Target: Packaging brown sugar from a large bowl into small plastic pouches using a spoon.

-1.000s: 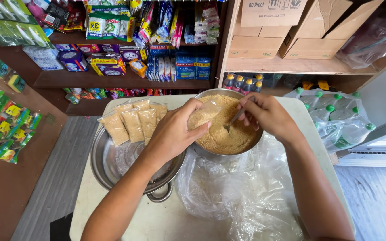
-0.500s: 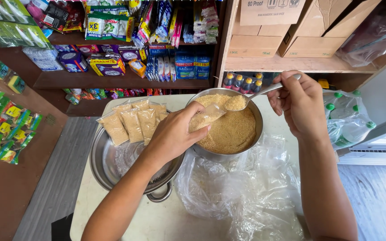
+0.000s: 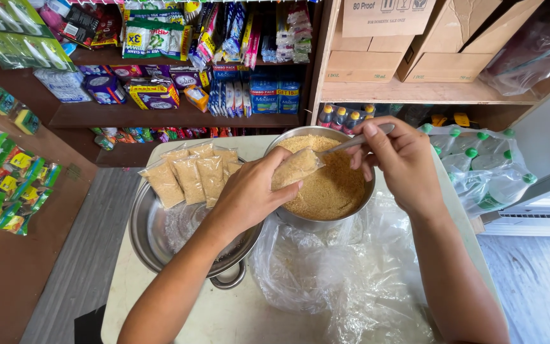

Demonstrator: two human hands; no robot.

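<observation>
A: Biggest first, what's on the table point(image 3: 237, 312)?

B: Clear plastic sheet point(image 3: 345, 280), crumpled, front right, running under the grain bowl point(image 3: 358, 200). Left of it a wide, shallow steel basin point(image 3: 154, 236), the two touching or nearly so. A row of filled packets point(image 3: 189, 178) leans on the basin's far rim, approx. five, all w/ tan grain.

A: And the grain bowl?

B: Steel, round, far centre, more than half full of tan grain point(image 3: 332, 191). Both hands are over it.

A: Left hand?

B: Left hand point(image 3: 249, 194) comes in across the basin, fingers curled round a small clear bag point(image 3: 295, 169). The bag is partly filled w/ the same grain, lying tilted, mouth toward the right, above the bowl's left half. So left is closed, gripping the bag.

A: Right hand?

B: Right hand point(image 3: 396, 159) sits over the bowl's right rim, pinching a metal spoon point(image 3: 351, 141) by the handle btwn thumb and fingers. Spoon slants down-left, its head at the bag's mouth; can't tell if it's inside. Closed on the spoon, then.

A: So the bag sits where, rel. to the hands?

B: In the left, just left of the right, w/ the spoon bridging the two.

A: Smaller stuff?

B: Bottles w/ green caps point(image 3: 479, 169) in plastic wrap, right of the table. Shelves point(image 3: 179, 118) w/ packaged goods behind, boxes point(image 3: 377, 51) above.
</observation>
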